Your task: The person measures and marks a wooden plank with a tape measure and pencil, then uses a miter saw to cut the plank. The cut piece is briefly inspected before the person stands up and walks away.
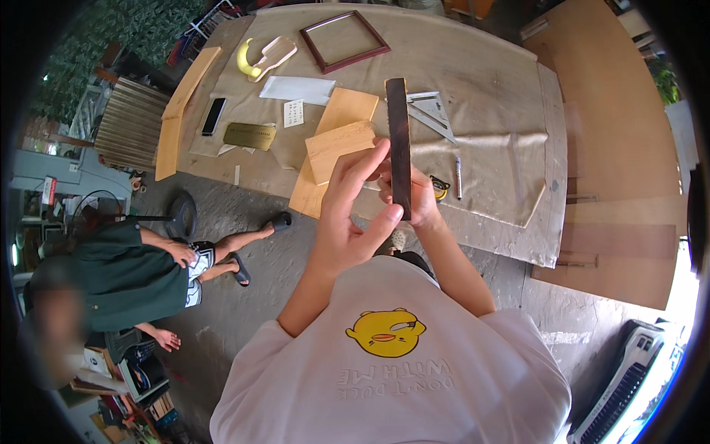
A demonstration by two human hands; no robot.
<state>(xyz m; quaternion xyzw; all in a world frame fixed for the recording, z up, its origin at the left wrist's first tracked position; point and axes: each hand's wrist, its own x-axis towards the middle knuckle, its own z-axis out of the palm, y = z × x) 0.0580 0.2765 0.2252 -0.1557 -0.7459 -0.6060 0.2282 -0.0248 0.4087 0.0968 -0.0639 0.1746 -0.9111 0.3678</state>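
Over the table [488, 78], our left hand [349, 211] and right hand [424, 200] hold the dark strip [399, 152], the right's fingers partly hidden behind it. We judge it light and stiff, best gripped by its long edges.

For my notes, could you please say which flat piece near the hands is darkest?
The dark brown strip, held by the left hand and right hand; the short wooden board and longer board beneath it are paler.
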